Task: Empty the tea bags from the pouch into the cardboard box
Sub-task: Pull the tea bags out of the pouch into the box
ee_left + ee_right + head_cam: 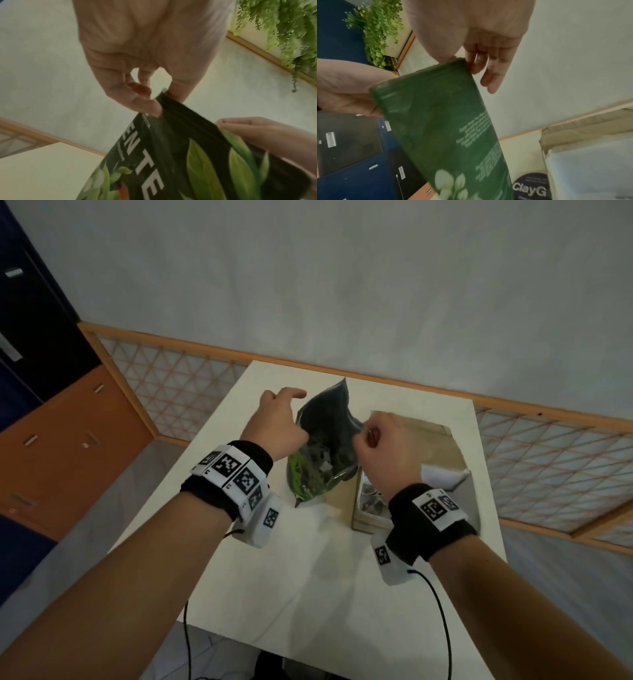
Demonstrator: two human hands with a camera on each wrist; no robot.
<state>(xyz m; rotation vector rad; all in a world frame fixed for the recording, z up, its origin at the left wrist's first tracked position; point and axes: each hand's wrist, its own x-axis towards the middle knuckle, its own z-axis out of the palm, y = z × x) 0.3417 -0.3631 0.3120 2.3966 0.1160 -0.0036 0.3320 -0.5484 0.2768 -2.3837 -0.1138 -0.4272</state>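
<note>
Both forearms reach forward over the white bench (428,570), and each wrist carries a black band with printed markers.

The right hand (387,446) is raised above the near left corner of the box (442,453), back of the hand up. Its thumb and forefinger pinch the right edge of the pouch mouth; in the right wrist view the other fingers (493,75) hang loose and nearly straight beside the pouch (443,121).

The left hand (274,426) is a little farther and to the left. In the left wrist view its thumb and one fingertip (145,105) are closed on the left edge of the pouch top, while the other fingers are bent and hold nothing.

So each grip is clamped on the pouch (322,450), one at each side of its mouth. The dark green pouch is between the two hands, just left of the box, with the mouth pulled apart. Tea bags (315,460) show inside it. Whether its bottom touches the bench, I cannot tell.

The box stands on the right part of the bench, open at the top, with some small things inside near its front wall.

Behind the bench there is a low wooden lattice (178,392) and a grey wall.
</note>
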